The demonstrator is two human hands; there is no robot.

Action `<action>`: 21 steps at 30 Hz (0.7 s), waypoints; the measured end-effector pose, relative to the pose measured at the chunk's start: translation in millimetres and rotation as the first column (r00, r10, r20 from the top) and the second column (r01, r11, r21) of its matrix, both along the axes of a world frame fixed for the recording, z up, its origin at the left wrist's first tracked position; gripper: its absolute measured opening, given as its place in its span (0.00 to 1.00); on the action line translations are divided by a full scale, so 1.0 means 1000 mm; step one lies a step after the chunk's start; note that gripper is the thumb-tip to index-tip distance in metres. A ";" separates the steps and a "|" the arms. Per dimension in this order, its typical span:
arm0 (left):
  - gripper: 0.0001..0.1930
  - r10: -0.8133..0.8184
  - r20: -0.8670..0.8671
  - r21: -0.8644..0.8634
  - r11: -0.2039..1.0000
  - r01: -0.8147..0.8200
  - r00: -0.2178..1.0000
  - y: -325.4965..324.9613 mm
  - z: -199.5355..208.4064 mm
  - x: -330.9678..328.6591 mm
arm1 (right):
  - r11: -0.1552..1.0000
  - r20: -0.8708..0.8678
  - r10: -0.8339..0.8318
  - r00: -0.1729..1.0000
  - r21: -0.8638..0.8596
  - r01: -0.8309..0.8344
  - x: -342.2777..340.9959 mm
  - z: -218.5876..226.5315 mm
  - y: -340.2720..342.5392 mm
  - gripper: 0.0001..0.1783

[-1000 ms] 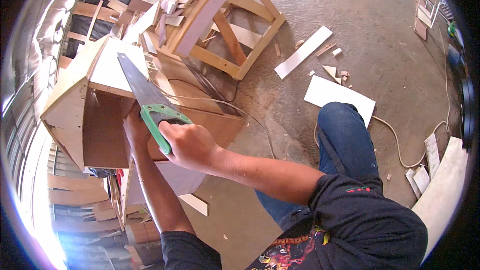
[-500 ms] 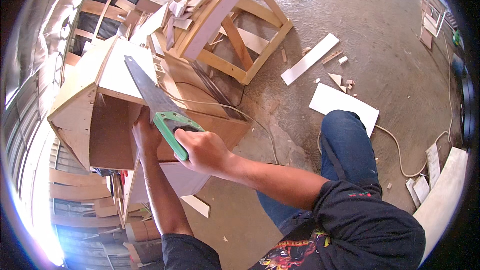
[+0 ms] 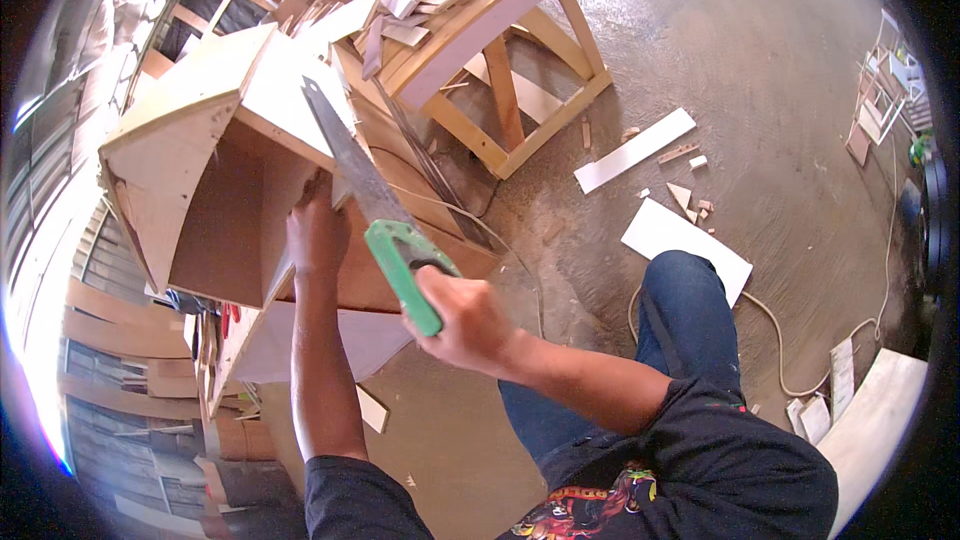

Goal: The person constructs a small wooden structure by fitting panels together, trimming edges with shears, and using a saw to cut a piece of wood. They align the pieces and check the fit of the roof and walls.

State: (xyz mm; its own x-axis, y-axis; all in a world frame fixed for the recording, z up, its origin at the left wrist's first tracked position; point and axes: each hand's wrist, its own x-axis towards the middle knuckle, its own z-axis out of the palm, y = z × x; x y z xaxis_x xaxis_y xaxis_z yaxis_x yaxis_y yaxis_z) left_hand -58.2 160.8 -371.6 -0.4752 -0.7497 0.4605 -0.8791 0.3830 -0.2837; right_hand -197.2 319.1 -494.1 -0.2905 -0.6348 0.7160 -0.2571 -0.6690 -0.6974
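My right hand is wrapped round the green handle of a handsaw. Its grey blade slants up and left over the pale top panel of an angular wooden box, its middle meeting the panel's front edge. Just below the blade, my left hand is closed on the edge of the box's side panel at the opening; its fingertips are partly hidden. The box's hollow brown inside faces me.
Behind the box stands a wooden workbench heaped with offcuts. White boards and small wood scraps lie on the concrete floor. A cable curls across it at right. Wood strips line the metal wall at left.
The saw has been pulled back toward me, so less blade extends past the panel's edge. My left hand keeps its grip on the box. The whole view has shifted slightly.
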 end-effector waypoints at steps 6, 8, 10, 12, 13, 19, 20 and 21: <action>0.29 0.021 0.020 -0.032 0.999 -0.021 1.000 -0.008 -0.005 0.016 | 0.999 0.024 0.040 0.999 -0.004 -0.040 -0.004 -0.005 0.001 0.16; 0.30 -0.011 0.031 -0.041 0.999 0.012 0.999 -0.011 -0.007 0.013 | 1.000 0.050 0.015 0.999 0.006 -0.015 -0.005 0.006 -0.021 0.16; 0.30 -0.033 0.040 -0.051 0.998 0.035 0.999 -0.010 -0.005 0.013 | 0.999 0.026 -0.017 1.000 -0.049 0.018 -0.007 0.019 -0.041 0.15; 0.31 0.083 0.058 0.009 0.996 -0.084 0.995 -0.005 -0.004 0.008 | 0.998 0.046 -0.024 0.999 -0.051 0.026 0.001 0.007 -0.022 0.15; 0.31 0.086 0.046 0.004 0.996 -0.086 0.995 -0.004 -0.004 0.008 | 0.998 0.061 -0.031 0.998 -0.058 0.034 0.002 0.002 -0.016 0.15; 0.31 -0.071 0.017 -0.068 0.995 0.072 0.997 -0.009 -0.007 0.010 | 0.994 0.063 -0.034 0.997 -0.099 0.040 -0.012 0.023 -0.065 0.07; 0.31 -0.046 0.018 -0.071 0.996 0.048 0.999 -0.010 -0.009 0.011 | 0.995 0.051 -0.037 0.998 -0.089 0.041 -0.012 0.023 -0.066 0.08; 0.30 -0.022 0.019 -0.074 0.997 0.024 1.000 -0.011 -0.010 0.011 | 0.995 0.047 -0.035 0.998 -0.090 0.039 -0.010 0.017 -0.059 0.08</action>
